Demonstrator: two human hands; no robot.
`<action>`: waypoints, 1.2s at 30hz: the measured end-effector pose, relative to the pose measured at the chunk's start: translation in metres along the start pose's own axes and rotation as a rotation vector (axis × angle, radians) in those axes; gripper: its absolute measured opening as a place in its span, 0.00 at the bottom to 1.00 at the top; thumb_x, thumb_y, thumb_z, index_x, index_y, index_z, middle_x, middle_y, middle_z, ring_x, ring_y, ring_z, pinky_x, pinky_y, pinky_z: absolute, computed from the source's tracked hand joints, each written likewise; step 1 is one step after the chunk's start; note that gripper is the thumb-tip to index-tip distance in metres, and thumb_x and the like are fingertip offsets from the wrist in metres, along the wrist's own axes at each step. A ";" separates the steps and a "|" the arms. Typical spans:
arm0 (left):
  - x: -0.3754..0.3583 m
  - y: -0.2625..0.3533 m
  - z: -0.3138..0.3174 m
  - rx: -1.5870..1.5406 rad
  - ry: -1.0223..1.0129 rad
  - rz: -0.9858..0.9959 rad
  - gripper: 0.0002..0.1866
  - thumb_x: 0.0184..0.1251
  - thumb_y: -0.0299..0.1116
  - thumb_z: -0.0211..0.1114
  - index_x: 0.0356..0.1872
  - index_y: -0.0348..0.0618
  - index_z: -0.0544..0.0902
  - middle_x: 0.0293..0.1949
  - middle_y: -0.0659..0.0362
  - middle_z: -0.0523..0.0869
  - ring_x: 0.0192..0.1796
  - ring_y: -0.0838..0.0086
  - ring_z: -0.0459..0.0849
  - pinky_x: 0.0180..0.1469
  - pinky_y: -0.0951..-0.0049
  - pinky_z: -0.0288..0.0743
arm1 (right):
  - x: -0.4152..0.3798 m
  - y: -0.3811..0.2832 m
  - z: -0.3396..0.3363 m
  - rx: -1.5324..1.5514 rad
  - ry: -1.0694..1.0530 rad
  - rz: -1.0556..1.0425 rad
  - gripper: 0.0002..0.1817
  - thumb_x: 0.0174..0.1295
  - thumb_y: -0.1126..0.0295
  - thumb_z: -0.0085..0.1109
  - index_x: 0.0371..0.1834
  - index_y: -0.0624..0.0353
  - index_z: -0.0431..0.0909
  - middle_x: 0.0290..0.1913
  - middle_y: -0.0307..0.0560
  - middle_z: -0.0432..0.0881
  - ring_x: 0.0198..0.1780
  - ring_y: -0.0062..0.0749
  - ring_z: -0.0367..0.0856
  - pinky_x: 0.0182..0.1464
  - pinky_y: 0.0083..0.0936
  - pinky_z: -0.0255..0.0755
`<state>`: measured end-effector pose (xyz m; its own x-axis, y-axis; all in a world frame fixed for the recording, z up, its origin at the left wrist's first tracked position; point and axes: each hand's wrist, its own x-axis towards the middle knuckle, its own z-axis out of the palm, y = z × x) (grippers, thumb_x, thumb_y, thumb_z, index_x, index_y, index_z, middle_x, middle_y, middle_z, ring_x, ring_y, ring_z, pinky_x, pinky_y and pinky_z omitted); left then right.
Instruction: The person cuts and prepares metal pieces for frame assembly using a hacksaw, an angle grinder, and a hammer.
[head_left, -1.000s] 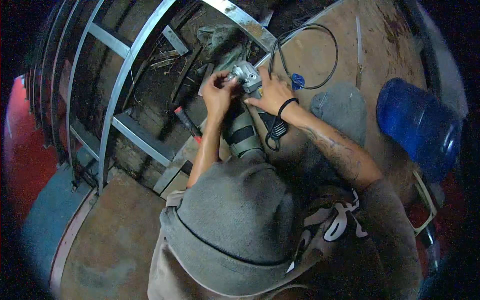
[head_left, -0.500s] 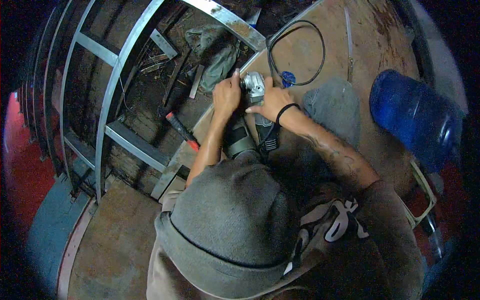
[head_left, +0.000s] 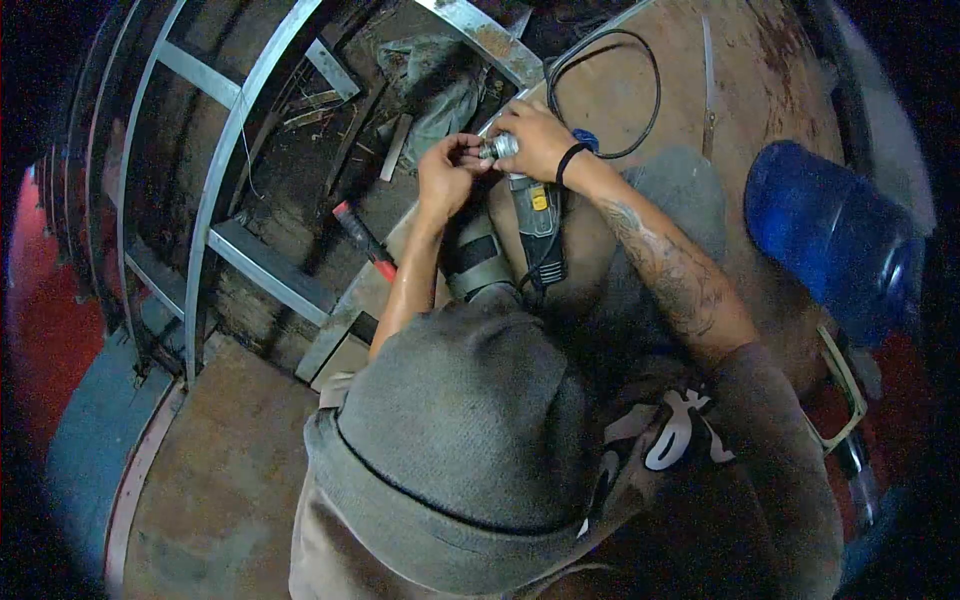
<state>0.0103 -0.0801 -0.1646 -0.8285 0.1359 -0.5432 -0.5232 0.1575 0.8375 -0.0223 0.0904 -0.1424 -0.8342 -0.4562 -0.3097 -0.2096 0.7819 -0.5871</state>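
Observation:
An angle grinder (head_left: 539,222) with a dark body, a yellow patch and a silver metal head lies in front of me, head pointing away. My right hand (head_left: 536,145) is closed around the metal head from the right side. My left hand (head_left: 447,178) comes from the left, its fingers pinched together against the front end of the head. Whatever small part may sit between those fingertips is too small and covered to make out. From the grinder's rear runs a black cord (head_left: 655,85), which also loops on the board beyond my right hand.
A curved metal frame (head_left: 222,190) stands at left over a debris-strewn gap with a crumpled grey-green cloth (head_left: 440,85). A red-and-black handle (head_left: 364,241) leans near my left forearm. To the right is a large blue plastic container (head_left: 832,240). My grey-clad knee (head_left: 682,200) is beside the grinder.
The grinder's head has turned and its body now shows more fully. My right hand has moved up and over the head; my left fingers have closed in on its front end.

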 end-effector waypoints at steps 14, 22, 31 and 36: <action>-0.014 0.008 0.014 0.200 0.112 0.228 0.14 0.46 0.21 0.65 0.39 0.40 0.81 0.36 0.56 0.84 0.38 0.72 0.81 0.43 0.75 0.74 | -0.009 0.003 -0.014 0.094 0.038 -0.066 0.26 0.39 0.58 0.70 0.42 0.58 0.76 0.43 0.55 0.77 0.50 0.48 0.72 0.54 0.37 0.66; -0.010 0.008 0.075 0.446 -0.027 0.573 0.24 0.46 0.32 0.64 0.49 0.43 0.73 0.48 0.47 0.74 0.53 0.56 0.71 0.58 0.62 0.64 | 0.038 -0.112 -0.026 0.129 -0.033 -0.549 0.24 0.43 0.81 0.56 0.48 0.57 0.74 0.48 0.48 0.74 0.51 0.45 0.73 0.55 0.39 0.67; -0.011 0.029 0.084 0.393 0.053 0.693 0.25 0.40 0.32 0.68 0.44 0.37 0.70 0.51 0.45 0.67 0.54 0.50 0.68 0.55 0.58 0.64 | 0.054 -0.186 0.155 -0.556 -0.400 -1.008 0.11 0.57 0.61 0.46 0.35 0.48 0.79 0.45 0.41 0.78 0.59 0.36 0.67 0.67 0.61 0.36; -0.009 0.022 0.092 -0.059 0.050 0.234 0.32 0.42 0.32 0.70 0.52 0.43 0.67 0.52 0.45 0.69 0.57 0.49 0.68 0.57 0.58 0.64 | 0.059 -0.186 0.143 -0.613 -0.617 -1.148 0.10 0.52 0.64 0.50 0.20 0.51 0.80 0.31 0.41 0.83 0.38 0.37 0.77 0.60 0.47 0.55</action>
<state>0.0248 0.0122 -0.1465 -0.9366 0.1134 -0.3316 -0.3254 0.0701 0.9430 0.0410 -0.1430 -0.1584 0.2600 -0.9310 -0.2563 -0.9158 -0.1537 -0.3710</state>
